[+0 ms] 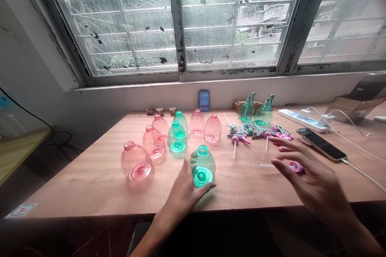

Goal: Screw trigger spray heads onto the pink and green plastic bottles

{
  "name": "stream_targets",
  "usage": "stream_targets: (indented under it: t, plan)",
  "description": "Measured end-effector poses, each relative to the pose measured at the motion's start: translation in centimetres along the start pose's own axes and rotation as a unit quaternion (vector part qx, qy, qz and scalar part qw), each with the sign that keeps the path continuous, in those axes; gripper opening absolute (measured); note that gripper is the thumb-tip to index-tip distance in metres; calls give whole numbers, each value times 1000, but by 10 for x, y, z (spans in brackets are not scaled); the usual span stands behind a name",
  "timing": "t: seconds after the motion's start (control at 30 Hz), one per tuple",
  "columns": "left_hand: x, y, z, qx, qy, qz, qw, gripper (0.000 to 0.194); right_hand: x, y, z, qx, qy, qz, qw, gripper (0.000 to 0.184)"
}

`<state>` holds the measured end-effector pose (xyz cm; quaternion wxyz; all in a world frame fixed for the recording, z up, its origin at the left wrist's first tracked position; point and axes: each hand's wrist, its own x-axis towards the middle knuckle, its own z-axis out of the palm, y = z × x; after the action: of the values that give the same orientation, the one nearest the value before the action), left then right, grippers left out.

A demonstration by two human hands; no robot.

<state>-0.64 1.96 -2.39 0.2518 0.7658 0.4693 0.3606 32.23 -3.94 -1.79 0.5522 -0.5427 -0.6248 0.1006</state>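
A: What're the hands up to?
B: Left hand [184, 186] is wrapped round a see-through green plastic bottle [204, 164] near the front edge of the bench [99, 192]. Right hand [313, 176] is loose, fingers spread, right by a round pink plastic spray head [296, 166].
A: And around them?
B: Five see-through pink plastic bottles [135, 156], behind it or to its left, plus a messy heap of pink-and-green plastic spray heads [256, 131] further right.
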Motion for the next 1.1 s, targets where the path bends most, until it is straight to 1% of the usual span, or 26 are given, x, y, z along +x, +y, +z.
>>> stream_targets:
  t: [0.03, 0.1, 0.17, 0.23, 0.3, 0.37, 0.43, 0.5, 0.53, 0.63, 0.7, 0.8, 0.93, 1.0, 1.03, 1.07, 1.1]
  plan:
    - [0, 1, 2, -8, -8, 3, 1000, 95, 13, 2, 14, -30, -19, -9, 999, 24]
    - [-1, 3, 3, -24, -20, 14, 999, 94, 36, 10, 36, -100, -58, -41, 992, 31]
    - [0, 4, 3, -40, -32, 29, 998, 93, 55, 23, 48, -155, -88, -78, 981, 36]
    - [0, 4, 2, -53, -43, 40, 997, 94, 77, 35, 52, -213, -123, -82, 966, 37]
    - [1, 3, 0, -61, -53, 44, 996, 95, 107, 44, 53, -267, -168, -60, 947, 39]
    - [2, 2, -1, -63, -58, 46, 995, 96, 141, 50, 56, -331, -199, -3, 923, 39]
    - [2, 2, -2, -58, -61, 50, 995, 95, 172, 55, 62, -349, -219, 33, 910, 37]
    - [2, 2, -2, -46, -63, 51, 996, 93, 194, 61, 72, -360, -245, 68, 898, 31]
    - [2, 2, -2, -39, -64, 50, 996, 92, 200, 63, 77, -367, -253, 87, 891, 31]
    - [2, 5, -3, -21, -65, 42, 997, 91, 203, 70, 92, -377, -261, 137, 878, 33]
    - [2, 8, -4, -21, -66, 37, 997, 91, 200, 72, 97, -368, -249, 149, 884, 32]
    - [2, 13, -5, -28, -66, 28, 997, 90, 197, 69, 93, -331, -204, 136, 911, 33]
    - [1, 13, -4, -41, -63, 26, 997, 88, 192, 52, 72, -250, -131, 75, 957, 42]
    - [1, 8, -2, -66, -64, 18, 996, 85, 175, 37, 63, -191, -92, 42, 976, 44]
    - [0, 5, 0, -86, -63, 10, 994, 83, 160, 29, 60, -153, -72, 27, 985, 45]
    - [1, 2, 2, -107, -58, 0, 993, 81, 141, 21, 58, -42, -25, 16, 999, 47]
    - [1, 0, 3, -125, -51, -9, 991, 79, 119, 13, 57, 69, 4, 19, 997, 49]
